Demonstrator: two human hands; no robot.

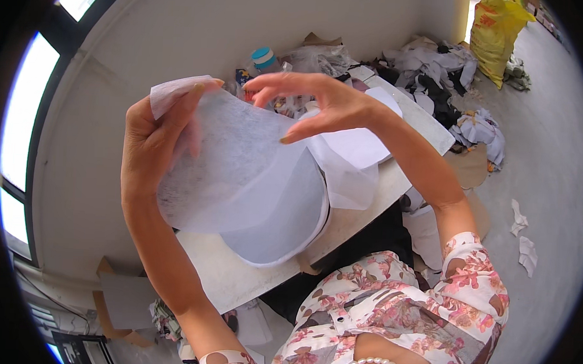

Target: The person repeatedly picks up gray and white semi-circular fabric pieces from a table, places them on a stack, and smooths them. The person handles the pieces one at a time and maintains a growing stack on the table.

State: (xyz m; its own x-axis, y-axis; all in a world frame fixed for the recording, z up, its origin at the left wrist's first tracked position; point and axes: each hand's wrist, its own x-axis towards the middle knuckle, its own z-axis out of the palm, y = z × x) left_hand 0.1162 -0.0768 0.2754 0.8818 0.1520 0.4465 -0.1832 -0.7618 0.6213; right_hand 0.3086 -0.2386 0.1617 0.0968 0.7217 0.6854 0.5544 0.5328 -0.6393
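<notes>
My left hand is closed on the upper left edge of a thin, see-through white non-woven fabric sheet, which hangs raised over the table. My right hand is open beside the sheet's upper right side, thumb and fingers apart and slightly blurred. Beneath the sheet lies a stack of rounded white pieces, partly seen through it. Another sheer white piece drapes to the right of that stack, near a second pile of white cut pieces under my right forearm.
The pale table runs up to the wall. Clear plastic wrapping and a blue-lidded jar sit at its back. Heaped fabric scraps and a yellow bag are on the floor at right. Cardboard stands at lower left.
</notes>
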